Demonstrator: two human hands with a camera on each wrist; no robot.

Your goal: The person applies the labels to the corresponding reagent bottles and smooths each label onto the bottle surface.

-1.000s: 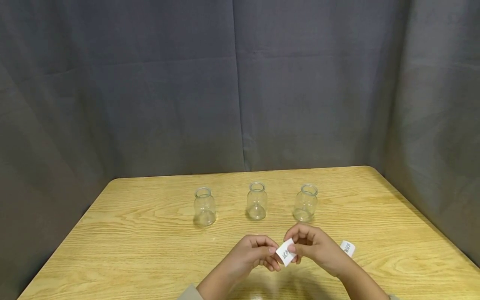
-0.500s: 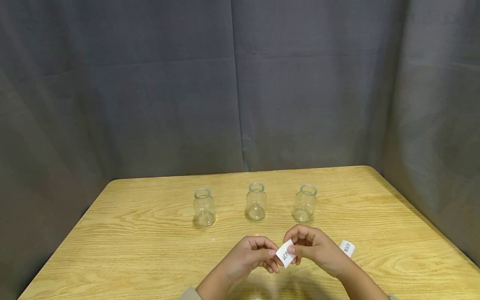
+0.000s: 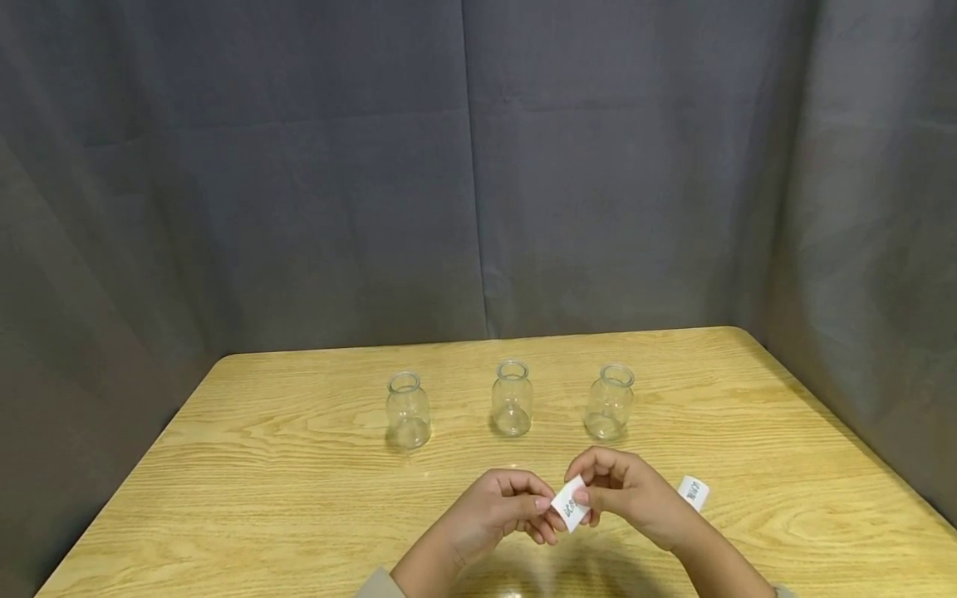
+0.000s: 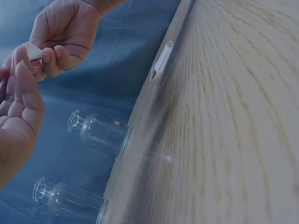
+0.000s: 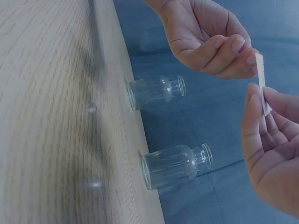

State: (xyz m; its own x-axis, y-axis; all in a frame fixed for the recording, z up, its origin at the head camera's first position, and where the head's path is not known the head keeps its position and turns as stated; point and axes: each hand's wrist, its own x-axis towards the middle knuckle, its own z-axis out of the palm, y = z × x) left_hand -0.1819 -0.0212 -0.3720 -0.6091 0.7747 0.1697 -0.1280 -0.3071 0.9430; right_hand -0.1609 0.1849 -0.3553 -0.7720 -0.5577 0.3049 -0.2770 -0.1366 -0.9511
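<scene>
A small white paper label (image 3: 568, 512) with dark handwriting is held above the table, between both hands. My right hand (image 3: 635, 501) pinches its right side between thumb and fingers. At the label's left corner, the thumb and curled fingers of my left hand (image 3: 493, 517) come together on its edge. In the right wrist view the label (image 5: 260, 79) appears edge-on, with the left hand's fingertips against its upper end. A second written label (image 3: 694, 492) lies curled on the table, partly behind the right wrist.
Three clear glass jars without lids stand upright in a row beyond the hands: a left jar (image 3: 408, 414), a middle jar (image 3: 512, 404) and a right jar (image 3: 609, 407). The wooden table (image 3: 247, 498) is bordered by dark cloth curtains (image 3: 336, 183).
Both hands stay almost still around the label, which tilts only slightly. The jars and the second label have not moved.
</scene>
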